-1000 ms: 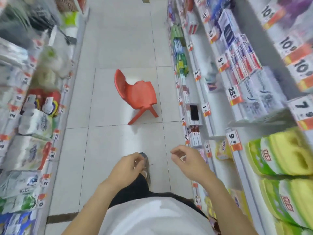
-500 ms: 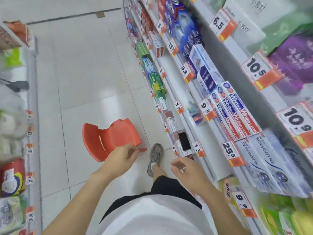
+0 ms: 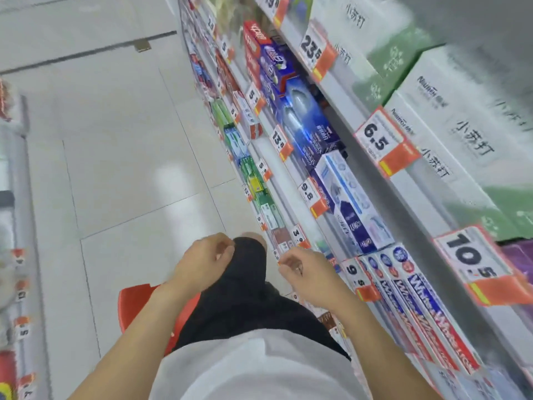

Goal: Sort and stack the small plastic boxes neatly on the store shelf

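Observation:
My left hand [image 3: 203, 262] and my right hand [image 3: 302, 269] hang in front of me above my raised knee, fingers loosely curled, with nothing in either. The store shelf [image 3: 340, 180] runs along my right side, tilted in the view. It holds rows of small boxes: blue and white toothpaste boxes [image 3: 350, 203], long "White" boxes [image 3: 427, 307] close to my right hand, and green boxes [image 3: 253, 180] on a lower shelf. My right hand is a short way left of the shelf edge and touches no box.
An orange plastic chair [image 3: 135, 304] stands just behind my left forearm, partly hidden by my leg. Orange price tags [image 3: 383, 145] stick out along the shelf edges. Another shelf unit [image 3: 17, 255] lines the left side. Pale floor tiles [image 3: 121, 140] fill the aisle between.
I have walked forward along the aisle and turned toward the right shelf. The orange chair has gone from ahead of me to beside my leg. Both hands stayed empty.

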`<act>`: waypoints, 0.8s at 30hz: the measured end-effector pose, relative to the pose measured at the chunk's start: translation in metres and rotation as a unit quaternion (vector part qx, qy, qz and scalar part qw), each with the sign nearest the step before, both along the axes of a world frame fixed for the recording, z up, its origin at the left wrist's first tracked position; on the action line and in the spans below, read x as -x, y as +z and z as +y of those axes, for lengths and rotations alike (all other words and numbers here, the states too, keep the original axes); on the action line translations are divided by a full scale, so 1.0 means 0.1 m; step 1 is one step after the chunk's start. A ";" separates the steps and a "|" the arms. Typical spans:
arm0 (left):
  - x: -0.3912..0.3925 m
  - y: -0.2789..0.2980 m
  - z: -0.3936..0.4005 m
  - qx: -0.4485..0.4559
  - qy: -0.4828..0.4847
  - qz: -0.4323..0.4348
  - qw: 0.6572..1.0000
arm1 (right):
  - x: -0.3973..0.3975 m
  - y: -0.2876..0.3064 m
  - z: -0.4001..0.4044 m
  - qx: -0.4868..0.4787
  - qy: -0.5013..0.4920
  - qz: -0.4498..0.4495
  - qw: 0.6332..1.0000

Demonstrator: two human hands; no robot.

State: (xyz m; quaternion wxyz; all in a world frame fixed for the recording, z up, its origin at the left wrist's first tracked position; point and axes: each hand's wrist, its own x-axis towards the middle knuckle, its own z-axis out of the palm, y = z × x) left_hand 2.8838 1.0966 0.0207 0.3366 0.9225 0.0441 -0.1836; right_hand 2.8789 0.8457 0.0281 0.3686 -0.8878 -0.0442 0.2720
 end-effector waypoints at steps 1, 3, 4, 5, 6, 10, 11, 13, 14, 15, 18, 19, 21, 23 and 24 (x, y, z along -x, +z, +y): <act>-0.14 0.01 0.00 0.002 -0.005 -0.014 1.000 | -0.09 -0.01 0.03 0.000 -0.002 -0.008 1.000; -0.42 0.00 0.00 0.002 -0.025 -0.031 0.999 | -0.26 -0.02 0.09 -0.008 -0.015 -0.015 1.000; -0.55 -0.04 0.01 0.004 -0.041 -0.031 0.999 | -0.33 -0.04 0.12 -0.010 -0.024 -0.016 1.000; -0.69 -0.07 0.00 0.009 -0.062 -0.030 0.998 | -0.40 -0.06 0.15 -0.008 -0.031 -0.018 0.999; -0.84 -0.12 -0.01 0.011 -0.085 -0.028 0.996 | -0.45 -0.09 0.17 -0.006 -0.042 -0.019 0.999; -1.42 -0.32 -0.13 0.006 -0.185 -0.007 0.983 | -0.59 -0.33 0.25 -0.010 -0.116 -0.026 0.993; -1.56 -0.38 -0.15 0.009 -0.211 -0.004 0.977 | -0.62 -0.40 0.28 -0.017 -0.144 -0.020 0.989; -1.82 -0.58 -0.17 0.010 -0.275 -0.001 0.961 | -0.68 -0.56 0.33 -0.031 -0.201 -0.016 0.979; -1.95 -0.71 -0.17 0.011 -0.310 0.008 0.951 | -0.71 -0.66 0.37 -0.035 -0.230 -0.018 0.972; -2.07 -0.83 -0.17 0.011 -0.345 0.020 0.938 | -0.74 -0.77 0.42 -0.035 -0.266 -0.023 0.963; -2.34 -1.22 -0.21 0.008 -0.429 0.033 0.903 | -0.81 -1.14 0.62 -0.049 -0.373 -0.035 0.926; -2.38 -1.34 -0.25 0.021 -0.454 0.033 0.890 | -0.79 -1.29 0.67 -0.052 -0.411 -0.039 0.909; -2.42 -1.61 -0.39 0.038 -0.494 0.035 0.868 | -0.70 -1.57 0.71 -0.050 -0.481 -0.045 0.874; -2.41 -1.89 -0.59 0.042 -0.530 0.016 0.847 | -0.58 -1.87 0.68 -0.037 -0.534 -0.043 0.844; -2.39 -2.05 -0.71 0.047 -0.543 -0.004 0.838 | -0.52 -2.03 0.64 -0.026 -0.552 -0.047 0.832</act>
